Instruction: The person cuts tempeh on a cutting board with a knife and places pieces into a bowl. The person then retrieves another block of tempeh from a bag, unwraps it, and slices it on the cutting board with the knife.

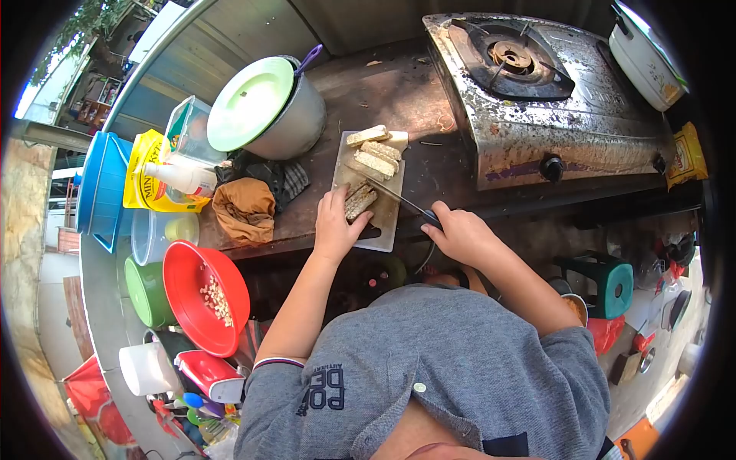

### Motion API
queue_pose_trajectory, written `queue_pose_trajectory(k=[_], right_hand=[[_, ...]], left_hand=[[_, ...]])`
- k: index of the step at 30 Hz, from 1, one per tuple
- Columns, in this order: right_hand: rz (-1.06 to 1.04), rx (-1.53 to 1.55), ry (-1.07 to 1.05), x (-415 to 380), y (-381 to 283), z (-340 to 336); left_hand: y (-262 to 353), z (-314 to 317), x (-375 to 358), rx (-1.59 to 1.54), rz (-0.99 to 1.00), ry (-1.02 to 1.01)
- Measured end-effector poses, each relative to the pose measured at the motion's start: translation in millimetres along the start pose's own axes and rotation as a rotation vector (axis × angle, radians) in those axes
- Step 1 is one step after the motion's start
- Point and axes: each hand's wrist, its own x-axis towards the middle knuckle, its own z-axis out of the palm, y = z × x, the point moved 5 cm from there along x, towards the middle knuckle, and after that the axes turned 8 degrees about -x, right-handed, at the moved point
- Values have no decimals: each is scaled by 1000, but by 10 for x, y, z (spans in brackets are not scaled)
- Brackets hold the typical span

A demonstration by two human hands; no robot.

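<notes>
A white cutting board [377, 241] lies on the dark wooden counter, its near end at the counter's edge. On its near half is a block of what looks like tempeh [360, 202], steadied by the fingers and thumb of my left hand [335, 226]. My right hand [462, 235] is wrapped round the dark handle of a knife [400, 198]. The blade slants up and left across the board, just beyond the held block. Several cut tempeh pieces [377, 159] are stacked loosely on the far half.
A gas stove [567, 130] stands at right. Behind the board is a big metal pot [295, 126] under a pale green lid [249, 107]. A brown cloth [244, 211] lies left of the board. Lower left, a red bowl [184, 287] holds small diced pieces.
</notes>
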Motion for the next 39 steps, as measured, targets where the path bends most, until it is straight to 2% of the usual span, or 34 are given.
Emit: queue_pose_trajectory(k=[4, 10, 15, 19, 21, 22, 25, 27, 28, 31, 39], right_hand=[[10, 35, -66, 4, -77, 93], [-18, 37, -18, 24, -74, 108], [-37, 56, -30, 51, -92, 120], [-52, 72, 23, 81, -38, 128], [-32, 79, 24, 76, -27, 133], [-10, 87, 23, 68, -13, 135], [2, 106, 6, 37, -16, 100], [-14, 110, 18, 31, -6, 128], [-32, 113, 34, 37, -14, 131], [-11, 110, -26, 45, -57, 159], [-13, 102, -7, 58, -55, 186]], left_hand=[[-95, 113, -102, -58, -4, 55], [-87, 213, -126, -59, -25, 152], [-70, 237, -103, -145, -175, 100], [38, 191, -84, -110, -160, 135], [143, 98, -107, 86, -61, 212], [147, 70, -145, 84, -60, 209], [27, -61, -256, -43, -105, 189], [-172, -47, -339, -287, -244, 88], [-220, -23, -367, -467, -296, 101], [-267, -23, -370, -492, -299, 109], [-127, 17, -416, -503, -276, 115]])
